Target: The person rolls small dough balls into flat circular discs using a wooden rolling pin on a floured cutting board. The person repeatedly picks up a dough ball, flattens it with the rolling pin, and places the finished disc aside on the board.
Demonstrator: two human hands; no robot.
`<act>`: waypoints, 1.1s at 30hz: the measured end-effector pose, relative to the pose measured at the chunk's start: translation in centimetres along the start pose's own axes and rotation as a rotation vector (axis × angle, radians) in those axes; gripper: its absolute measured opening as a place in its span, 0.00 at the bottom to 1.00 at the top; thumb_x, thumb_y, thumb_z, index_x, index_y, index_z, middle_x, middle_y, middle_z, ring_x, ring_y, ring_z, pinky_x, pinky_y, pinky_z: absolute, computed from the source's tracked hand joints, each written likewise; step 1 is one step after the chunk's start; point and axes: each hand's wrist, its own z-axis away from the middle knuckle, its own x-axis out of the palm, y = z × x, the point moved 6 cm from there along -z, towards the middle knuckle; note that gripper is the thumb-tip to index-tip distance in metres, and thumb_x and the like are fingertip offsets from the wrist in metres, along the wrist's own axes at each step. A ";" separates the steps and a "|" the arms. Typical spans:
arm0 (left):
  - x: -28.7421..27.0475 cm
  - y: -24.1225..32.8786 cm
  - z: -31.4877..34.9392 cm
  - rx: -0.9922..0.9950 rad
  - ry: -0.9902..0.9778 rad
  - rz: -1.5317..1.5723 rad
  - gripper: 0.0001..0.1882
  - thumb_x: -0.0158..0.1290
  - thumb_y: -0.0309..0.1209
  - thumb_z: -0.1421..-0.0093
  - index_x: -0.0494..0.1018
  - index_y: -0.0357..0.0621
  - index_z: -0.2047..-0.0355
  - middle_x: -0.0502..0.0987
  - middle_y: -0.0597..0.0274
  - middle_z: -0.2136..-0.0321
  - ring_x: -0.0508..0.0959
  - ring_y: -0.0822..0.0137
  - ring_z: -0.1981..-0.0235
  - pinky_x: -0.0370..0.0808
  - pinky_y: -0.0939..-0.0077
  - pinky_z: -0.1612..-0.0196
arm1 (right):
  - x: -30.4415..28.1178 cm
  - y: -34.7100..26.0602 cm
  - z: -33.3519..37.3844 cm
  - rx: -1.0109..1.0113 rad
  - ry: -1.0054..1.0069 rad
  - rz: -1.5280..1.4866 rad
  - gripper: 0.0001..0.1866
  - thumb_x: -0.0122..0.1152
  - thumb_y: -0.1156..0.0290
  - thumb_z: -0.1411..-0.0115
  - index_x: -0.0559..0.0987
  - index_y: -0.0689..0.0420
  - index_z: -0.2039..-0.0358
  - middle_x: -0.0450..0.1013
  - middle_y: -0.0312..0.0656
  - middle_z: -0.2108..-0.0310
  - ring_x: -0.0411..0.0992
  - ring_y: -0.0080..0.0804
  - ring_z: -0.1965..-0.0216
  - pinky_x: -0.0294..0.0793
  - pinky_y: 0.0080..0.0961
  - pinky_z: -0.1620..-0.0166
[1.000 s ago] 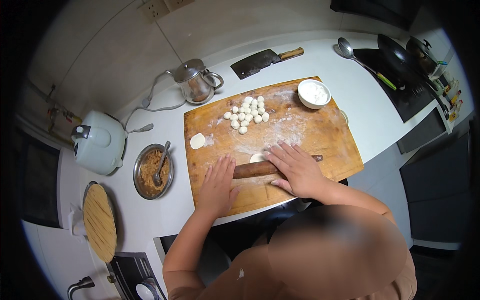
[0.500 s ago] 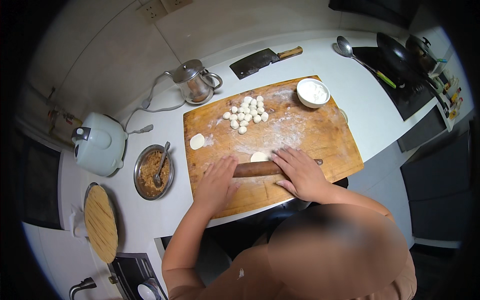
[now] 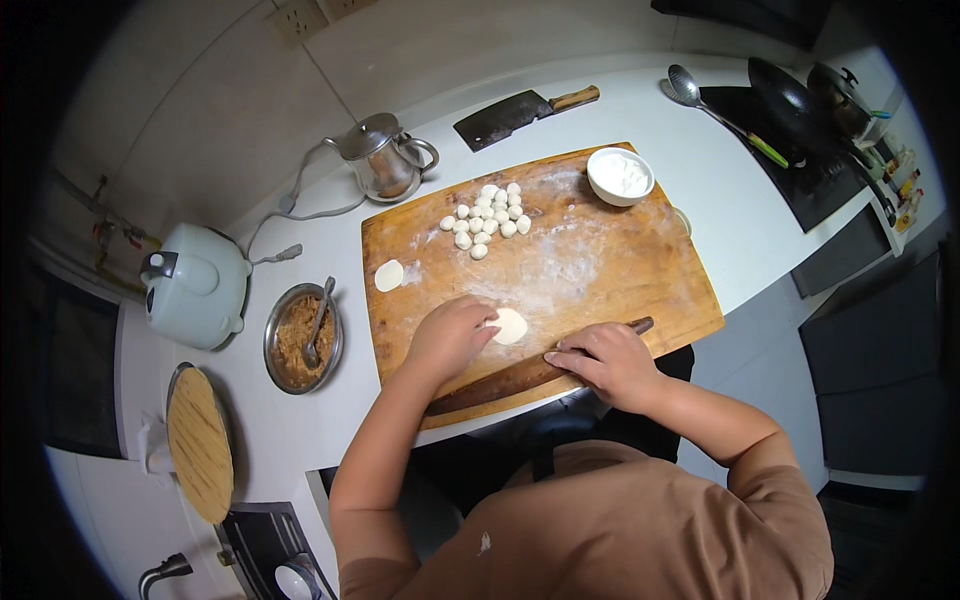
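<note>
The dough disc lies right of my curled left hand, touching; whether it's pinched I can't tell. My right hand holds the rolling pin.

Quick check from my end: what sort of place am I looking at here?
A kitchen, probably a home one. What shows it: a floured wooden board, a cleaver lying just beyond it, and a black pan toward the far right.
</note>
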 end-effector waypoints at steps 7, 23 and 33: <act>-1.7 0.8 6.1 -0.086 0.185 -0.068 0.15 0.55 0.30 0.40 0.76 0.42 0.53 0.76 0.55 0.55 0.75 0.52 0.51 0.71 0.60 0.47 | 0.9 0.3 -1.4 0.056 -0.029 -0.019 0.20 0.59 0.71 0.43 0.77 0.50 0.48 0.75 0.39 0.55 0.73 0.40 0.56 0.72 0.36 0.54; -1.0 -1.8 1.8 -0.113 0.194 -0.398 0.32 0.50 0.40 0.34 0.58 0.42 0.33 0.59 0.51 0.32 0.59 0.53 0.31 0.55 0.56 0.30 | 2.6 4.6 -7.2 0.169 0.011 0.203 0.34 0.60 0.51 0.40 0.70 0.64 0.41 0.66 0.54 0.40 0.61 0.53 0.36 0.60 0.43 0.35; -1.1 -0.1 4.0 -0.051 -0.001 0.046 0.27 0.59 0.42 0.41 0.73 0.38 0.46 0.76 0.51 0.48 0.75 0.51 0.48 0.72 0.64 0.45 | 2.0 -0.9 -2.4 0.059 -0.151 0.089 0.34 0.65 0.61 0.46 0.68 0.56 0.39 0.69 0.47 0.46 0.67 0.46 0.43 0.63 0.45 0.38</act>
